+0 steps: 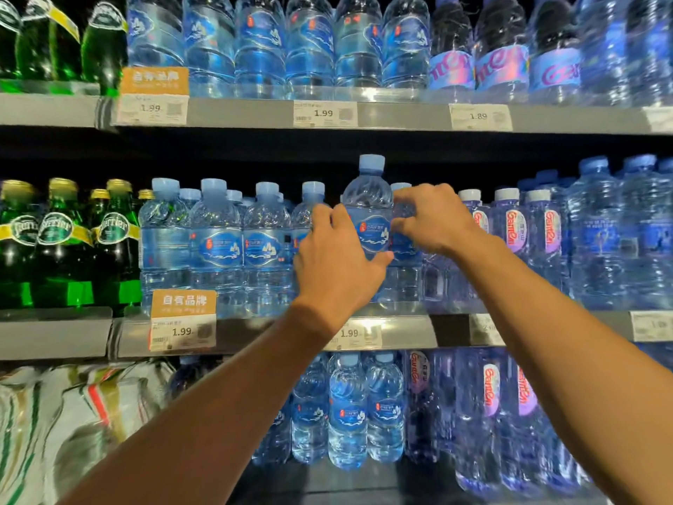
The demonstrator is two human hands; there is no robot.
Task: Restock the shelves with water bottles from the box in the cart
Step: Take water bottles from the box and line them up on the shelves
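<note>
Two bare arms reach toward a middle shelf (393, 331). The left hand (338, 264) wraps its fingers and thumb around a clear water bottle (368, 213) with a pale blue cap and blue label, holding it upright, raised above its neighbours. The right hand (433, 218) pinches the neighbouring bottle (402, 271) just right of it. Matching blue-label bottles (218, 246) stand to the left, green Perrier bottles (62, 246) beyond them, purple-label bottles (513, 227) to the right.
</note>
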